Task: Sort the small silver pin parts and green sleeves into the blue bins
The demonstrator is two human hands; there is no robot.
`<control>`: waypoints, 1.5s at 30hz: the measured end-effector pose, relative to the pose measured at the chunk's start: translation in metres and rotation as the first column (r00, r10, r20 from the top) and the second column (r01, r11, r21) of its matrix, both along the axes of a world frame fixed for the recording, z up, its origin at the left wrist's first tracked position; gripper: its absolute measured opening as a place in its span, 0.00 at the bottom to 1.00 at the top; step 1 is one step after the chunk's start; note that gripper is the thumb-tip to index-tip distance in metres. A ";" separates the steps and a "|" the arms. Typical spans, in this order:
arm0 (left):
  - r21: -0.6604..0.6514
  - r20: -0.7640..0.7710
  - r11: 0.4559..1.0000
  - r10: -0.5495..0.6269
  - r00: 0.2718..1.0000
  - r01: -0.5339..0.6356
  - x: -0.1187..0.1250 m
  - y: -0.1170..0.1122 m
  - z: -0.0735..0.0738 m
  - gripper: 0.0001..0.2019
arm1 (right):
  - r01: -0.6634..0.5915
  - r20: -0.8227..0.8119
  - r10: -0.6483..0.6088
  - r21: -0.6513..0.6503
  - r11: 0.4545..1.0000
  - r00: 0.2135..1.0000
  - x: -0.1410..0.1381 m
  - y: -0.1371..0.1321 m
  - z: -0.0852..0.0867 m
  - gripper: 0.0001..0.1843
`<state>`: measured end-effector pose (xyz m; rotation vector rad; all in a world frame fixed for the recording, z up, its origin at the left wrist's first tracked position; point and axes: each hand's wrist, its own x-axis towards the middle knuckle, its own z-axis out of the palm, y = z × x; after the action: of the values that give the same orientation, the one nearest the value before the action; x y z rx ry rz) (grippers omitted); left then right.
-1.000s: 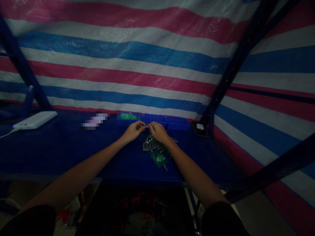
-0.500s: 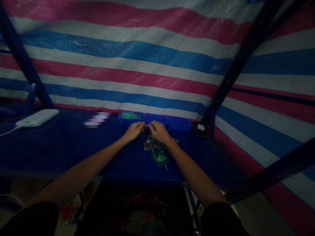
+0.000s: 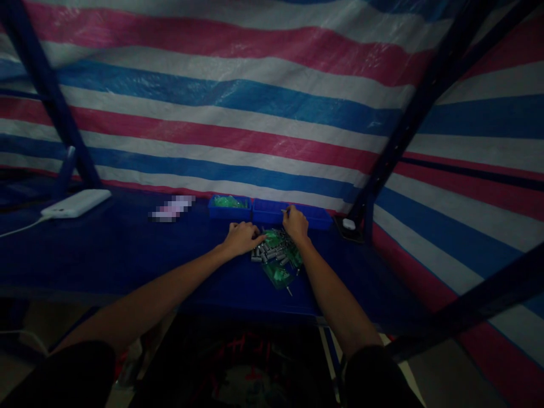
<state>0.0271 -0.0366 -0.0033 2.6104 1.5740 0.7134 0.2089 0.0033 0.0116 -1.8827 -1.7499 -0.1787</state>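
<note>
A pile of small metal cylinders point(image 3: 276, 253), mixed with green plastic bags, lies on the blue table. At its left edge is my left hand point(image 3: 242, 238), palm down, thumb and fingers apart, the thumb reaching to the nearest cylinders. Beyond the pile, my right hand point(image 3: 296, 224) is closed in a pinch at the front of the middle blue bin point(image 3: 267, 211). A small pale tip of a part pokes out from its fingertips; its kind is too small to tell. A green plastic bag point(image 3: 278, 276) lies at the near side of the pile.
The left blue bin point(image 3: 229, 213) holds green bags; the right blue bin point(image 3: 317, 218) stands beside the middle one. A white power bank point(image 3: 76, 204) with a cable and a blurred flat item point(image 3: 172, 208) lie left. A white case point(image 3: 349, 224) sits by the right post.
My hands were together in front of the bins and have parted. The left came down to the pile's edge; the right moved right, to the bins. The view shifted slightly.
</note>
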 end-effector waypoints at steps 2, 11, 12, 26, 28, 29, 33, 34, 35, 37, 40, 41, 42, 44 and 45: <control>0.011 -0.012 1.000 -0.025 1.000 0.025 0.001 0.001 -0.002 0.20 | 0.014 -0.003 -0.014 -0.033 0.999 1.000 0.002 0.001 -0.001 0.15; -0.146 0.490 0.975 -0.075 0.869 0.167 -0.012 0.022 -0.005 0.08 | -0.094 -0.092 0.096 0.019 0.995 0.991 -0.003 -0.008 0.003 0.22; -0.124 0.528 0.975 -0.092 0.844 0.184 -0.013 0.022 -0.003 0.08 | -0.135 -0.125 0.138 0.028 0.990 0.983 -0.007 -0.012 0.005 0.21; 0.036 0.443 0.951 -0.291 0.848 0.308 -0.014 0.012 0.011 0.09 | -0.446 -0.556 0.564 0.347 0.825 0.610 -0.040 -0.014 -0.006 0.12; -0.020 0.532 0.968 -0.202 0.822 0.250 -0.013 0.014 0.011 0.14 | -0.464 -0.539 0.604 0.388 0.797 0.587 -0.040 -0.015 -0.006 0.19; -0.065 0.601 0.971 -0.146 0.786 0.230 -0.013 0.015 0.012 0.18 | -0.477 -0.521 0.615 0.389 0.788 0.592 -0.040 -0.016 -0.005 0.20; -0.282 0.820 0.919 0.080 0.566 0.277 -0.016 0.021 0.012 0.29 | -0.557 -0.310 0.661 0.365 0.746 0.683 -0.040 -0.021 -0.003 0.09; -0.317 0.839 0.902 0.122 0.531 0.294 -0.017 0.023 0.012 0.29 | -0.588 -0.231 0.683 0.367 0.721 0.693 -0.040 -0.022 -0.003 0.08; -0.338 0.849 0.889 0.148 0.508 0.307 -0.017 0.024 0.011 0.28 | -0.621 -0.156 0.705 0.370 0.691 0.692 -0.040 -0.023 -0.003 0.08; -0.341 0.862 0.881 0.154 0.482 0.329 -0.018 0.026 0.008 0.23 | -0.674 -0.039 0.734 0.366 0.642 0.678 -0.040 -0.024 -0.003 0.11; -0.243 0.862 0.918 0.057 0.504 0.312 -0.023 0.030 0.008 0.18 | -0.674 0.043 0.703 0.332 0.660 0.710 -0.041 -0.026 -0.005 0.12; -0.186 0.835 0.947 0.011 0.551 0.263 -0.026 0.032 0.009 0.17 | -0.654 0.044 0.680 0.324 0.684 0.732 -0.041 -0.027 -0.005 0.11; -0.116 0.789 0.973 -0.031 0.614 0.198 -0.031 0.034 0.012 0.15 | -0.633 0.034 0.659 0.315 0.707 0.752 -0.041 -0.027 -0.006 0.10; 0.052 0.648 0.997 -0.074 0.758 0.052 -0.043 0.037 0.018 0.12 | -0.594 -0.008 0.624 0.299 0.747 0.781 -0.040 -0.026 -0.008 0.09; 0.127 0.591 0.992 -0.071 0.804 -0.005 -0.050 0.038 0.022 0.11 | -0.580 -0.030 0.613 0.290 0.762 0.790 -0.039 -0.026 -0.009 0.09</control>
<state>-0.0231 0.0015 0.0187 2.1332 1.3078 1.4865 0.1697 -0.0223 0.0031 -1.0453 -2.0289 -0.0442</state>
